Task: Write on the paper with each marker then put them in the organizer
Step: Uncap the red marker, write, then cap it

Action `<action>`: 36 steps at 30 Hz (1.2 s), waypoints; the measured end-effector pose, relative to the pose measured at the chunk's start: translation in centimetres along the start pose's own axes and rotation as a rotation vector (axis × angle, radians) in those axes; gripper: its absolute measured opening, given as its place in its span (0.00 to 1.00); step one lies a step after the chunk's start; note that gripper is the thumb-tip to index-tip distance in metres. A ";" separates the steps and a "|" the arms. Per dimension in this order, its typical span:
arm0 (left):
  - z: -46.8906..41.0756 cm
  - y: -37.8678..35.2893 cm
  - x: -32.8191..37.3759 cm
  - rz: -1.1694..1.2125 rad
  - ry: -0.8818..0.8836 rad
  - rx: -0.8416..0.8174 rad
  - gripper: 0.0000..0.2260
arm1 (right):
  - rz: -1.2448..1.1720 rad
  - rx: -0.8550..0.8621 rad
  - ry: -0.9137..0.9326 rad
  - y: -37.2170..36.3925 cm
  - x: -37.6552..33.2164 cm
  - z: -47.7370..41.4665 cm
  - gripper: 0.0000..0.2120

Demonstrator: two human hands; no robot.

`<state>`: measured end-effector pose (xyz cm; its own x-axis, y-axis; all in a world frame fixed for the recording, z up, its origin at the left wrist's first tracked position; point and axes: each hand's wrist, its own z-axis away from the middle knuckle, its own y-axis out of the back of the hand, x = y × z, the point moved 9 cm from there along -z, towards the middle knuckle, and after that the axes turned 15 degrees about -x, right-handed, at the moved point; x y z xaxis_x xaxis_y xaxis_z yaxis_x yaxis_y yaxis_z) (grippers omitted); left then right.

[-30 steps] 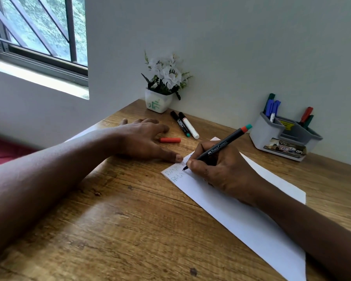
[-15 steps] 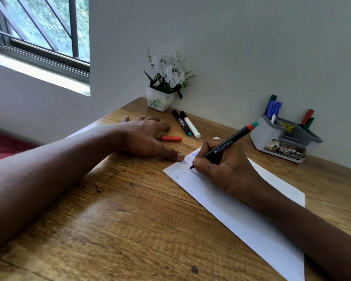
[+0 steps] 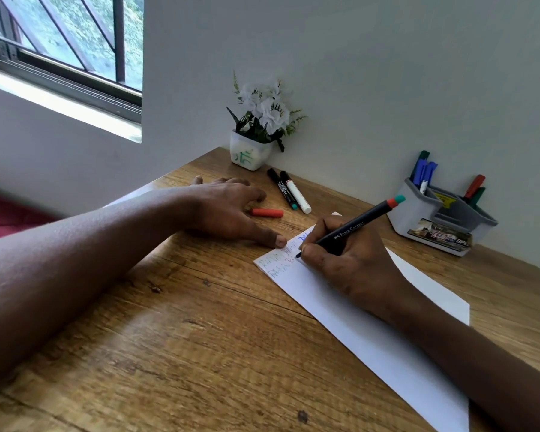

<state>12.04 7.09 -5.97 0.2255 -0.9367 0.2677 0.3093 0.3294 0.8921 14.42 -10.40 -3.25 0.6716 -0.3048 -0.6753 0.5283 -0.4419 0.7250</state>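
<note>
On the desk, right-hand fingers still pinch the marker, left hand stays flat

Marker tip on paper

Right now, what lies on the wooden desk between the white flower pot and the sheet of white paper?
The head view shows two capped markers side by side, and nearer the left hand a loose orange-red cap.
</note>
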 end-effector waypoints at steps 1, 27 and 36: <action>0.0 0.0 0.0 0.000 0.002 -0.004 0.54 | -0.004 0.035 -0.008 0.3 0.1 0.0 0.08; 0.2 0.0 0.1 0.022 0.016 -0.020 0.55 | -0.119 0.050 -0.058 0.5 0.7 0.2 0.07; 0.1 -0.1 -0.1 0.016 0.023 -0.014 0.54 | -0.012 0.047 -0.066 0.5 0.6 0.1 0.06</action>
<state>11.96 7.12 -6.02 0.2513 -0.9286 0.2730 0.3182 0.3457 0.8828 15.04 -10.93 -3.30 0.6292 -0.3532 -0.6923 0.5100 -0.4844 0.7108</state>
